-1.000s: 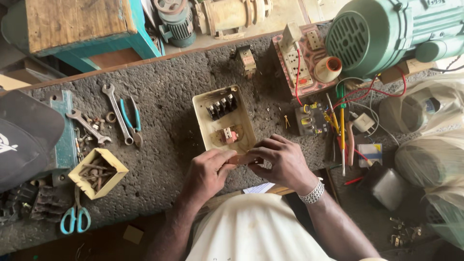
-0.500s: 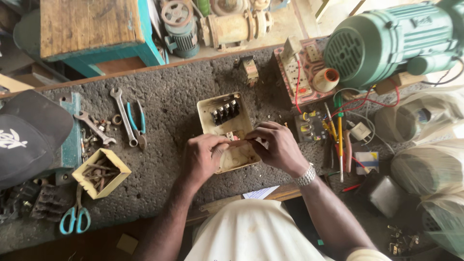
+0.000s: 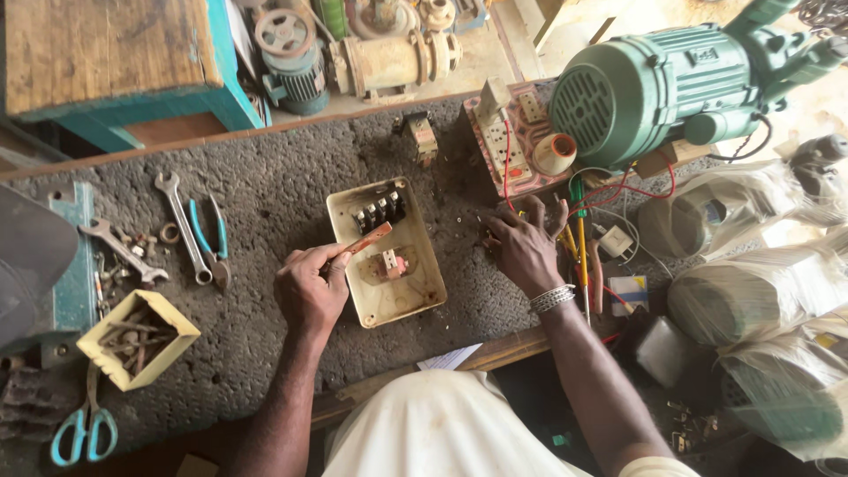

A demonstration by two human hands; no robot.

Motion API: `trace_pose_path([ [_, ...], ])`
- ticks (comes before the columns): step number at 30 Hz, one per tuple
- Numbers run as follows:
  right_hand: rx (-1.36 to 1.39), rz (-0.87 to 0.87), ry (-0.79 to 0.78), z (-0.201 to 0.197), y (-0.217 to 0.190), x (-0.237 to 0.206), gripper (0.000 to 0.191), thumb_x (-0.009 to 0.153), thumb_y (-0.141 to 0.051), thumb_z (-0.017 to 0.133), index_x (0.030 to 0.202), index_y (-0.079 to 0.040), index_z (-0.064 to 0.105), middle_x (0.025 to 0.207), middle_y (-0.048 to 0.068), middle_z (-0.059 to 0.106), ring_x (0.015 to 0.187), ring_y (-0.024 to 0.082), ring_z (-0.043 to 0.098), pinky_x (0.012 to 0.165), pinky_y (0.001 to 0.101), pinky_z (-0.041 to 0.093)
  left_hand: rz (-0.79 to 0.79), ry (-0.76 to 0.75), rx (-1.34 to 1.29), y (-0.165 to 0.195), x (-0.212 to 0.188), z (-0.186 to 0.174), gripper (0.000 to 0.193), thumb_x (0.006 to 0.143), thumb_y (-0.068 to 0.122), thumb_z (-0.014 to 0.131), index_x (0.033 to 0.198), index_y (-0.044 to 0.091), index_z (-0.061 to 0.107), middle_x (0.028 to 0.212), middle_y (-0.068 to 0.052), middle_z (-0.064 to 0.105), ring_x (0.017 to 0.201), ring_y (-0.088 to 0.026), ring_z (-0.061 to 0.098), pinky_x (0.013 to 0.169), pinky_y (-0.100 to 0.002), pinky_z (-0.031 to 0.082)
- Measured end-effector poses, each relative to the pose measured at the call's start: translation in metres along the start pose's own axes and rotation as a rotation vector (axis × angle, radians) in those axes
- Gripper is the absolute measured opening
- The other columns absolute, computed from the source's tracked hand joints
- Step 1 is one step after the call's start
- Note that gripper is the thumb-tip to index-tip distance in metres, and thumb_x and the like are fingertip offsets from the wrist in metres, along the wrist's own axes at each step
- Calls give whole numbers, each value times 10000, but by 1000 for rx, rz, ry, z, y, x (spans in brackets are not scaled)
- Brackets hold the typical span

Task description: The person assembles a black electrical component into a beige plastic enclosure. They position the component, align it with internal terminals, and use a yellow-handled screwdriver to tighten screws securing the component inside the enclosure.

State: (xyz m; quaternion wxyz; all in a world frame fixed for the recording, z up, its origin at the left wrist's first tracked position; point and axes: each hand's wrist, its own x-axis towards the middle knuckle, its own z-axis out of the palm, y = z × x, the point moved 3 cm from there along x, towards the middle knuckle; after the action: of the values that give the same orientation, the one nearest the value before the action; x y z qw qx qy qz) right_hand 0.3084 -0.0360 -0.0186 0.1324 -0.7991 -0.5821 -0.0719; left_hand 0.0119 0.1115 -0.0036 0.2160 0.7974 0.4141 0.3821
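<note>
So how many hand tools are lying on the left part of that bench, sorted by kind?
Spanners: 2, the long one and the shorter one
Pliers with blue handles: 1
Scissors with blue handles: 1
Total: 4

The left hand holds a copper-coloured strip over the cream switch box; that is not counted.

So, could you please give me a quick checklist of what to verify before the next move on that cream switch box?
1. Left hand grips the copper strip: ok.
2. Switch box lies flat and open on the bench: ok.
3. Right hand is off the box, fingertips on the bench: ok.
4. What the right hand is picking up: cannot tell, too small.
5. Yellow screwdriver lies beside the right hand: ok.
6. Red wires near the right hand are dead: cannot tell.
</note>
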Motion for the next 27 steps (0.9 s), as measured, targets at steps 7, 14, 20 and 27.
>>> trace_pose_path([
  [7, -199, 142, -74, 31, -21, 5, 166, 860, -134, 666, 906, -245, 782, 1138, -48, 743, 1441, 358, 378, 1147, 756, -9, -47, -33, -27, -18, 0, 16, 133, 848, 190, 813, 937, 93, 794, 805, -62, 751, 729, -242, 681, 653, -391, 533],
  [14, 357, 95, 110, -16, -6, 12, 137, 826, -86, 684, 932, -107, 768, 935, 69, 743, 988, 296, 657, 937, 496, 524, -133, -51, -231, 18, 9, 12, 138, 851, 173, 796, 929, 62, 771, 824, -92, 754, 687, -203, 722, 622, -334, 550],
  [20, 2017, 470, -69, -52, 12, -4, 134, 1036, -52, 576, 1101, -11, 686, 866, 79, 706, 744, 161, 704, 666, 288, 598, -222, -142, -232, 82, 12, 17, 132, 859, 180, 779, 932, 70, 783, 737, -67, 755, 621, -172, 704, 569, -324, 526],
  [27, 2175, 543, -228, -39, 3, -22, 103, 1022, -73, 657, 1090, 0, 684, 875, 50, 701, 698, 84, 652, 581, 214, 534, -219, -142, -201, 101, 10, 21, 138, 860, 191, 789, 914, 65, 772, 759, -70, 749, 642, -171, 706, 584, -335, 532],
])
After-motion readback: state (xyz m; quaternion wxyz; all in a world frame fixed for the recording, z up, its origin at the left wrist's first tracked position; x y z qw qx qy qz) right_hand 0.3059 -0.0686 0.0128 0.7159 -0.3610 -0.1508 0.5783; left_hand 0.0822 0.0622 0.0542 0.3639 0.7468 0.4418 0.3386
